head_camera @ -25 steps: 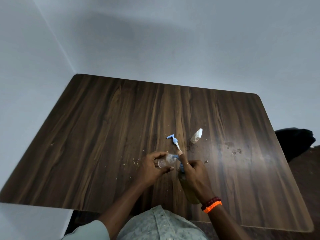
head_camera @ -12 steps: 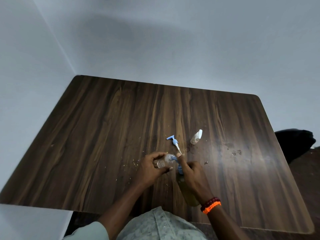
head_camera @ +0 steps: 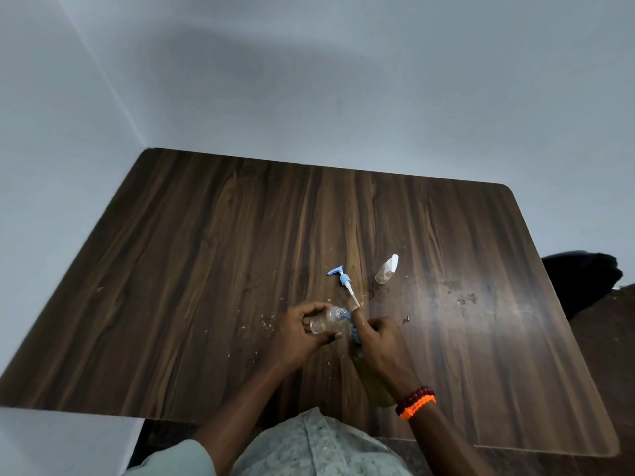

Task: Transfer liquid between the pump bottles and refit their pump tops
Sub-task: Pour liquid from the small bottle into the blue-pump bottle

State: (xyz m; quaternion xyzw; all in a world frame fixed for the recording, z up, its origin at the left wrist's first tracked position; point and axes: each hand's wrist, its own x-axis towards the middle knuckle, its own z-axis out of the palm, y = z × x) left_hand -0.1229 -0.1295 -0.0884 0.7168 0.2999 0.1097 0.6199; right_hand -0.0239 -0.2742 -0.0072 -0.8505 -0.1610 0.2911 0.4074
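My left fingers [head_camera: 314, 312] are curled round the small clear bottle [head_camera: 326, 322], thumb under, holding it tipped on its side with the open neck toward my right hand [head_camera: 378, 341]. That hand's fingers wrap the neck of the big bottle [head_camera: 376, 386] – amber liquid inside, its body running back under my wrist – and the index finger sits up on its blue pump top [head_camera: 354, 329], whose spout meets the small bottle's mouth. I judge I am pumping liquid across, though I cannot see any flow.

Both bottles hang just over the table [head_camera: 206, 269], near its front edge, in the middle.

Handling, as I read it: the small bottle is light, thin plastic, likely to dent under a hard squeeze, and slick if wet – best held round the body, as now. The big one is heavier with liquid; the neck grip steadies it, but its weight pulls at the wrist.

Count: three bottles – the two in hand and a spray bottle [head_camera: 386, 271] with a white top, farther back. Two blue pump tops – one fitted, one loose pump [head_camera: 343, 283] lying on the table just beyond my fingers, tube toward me. Crumbs and a few wet marks dot the wood.
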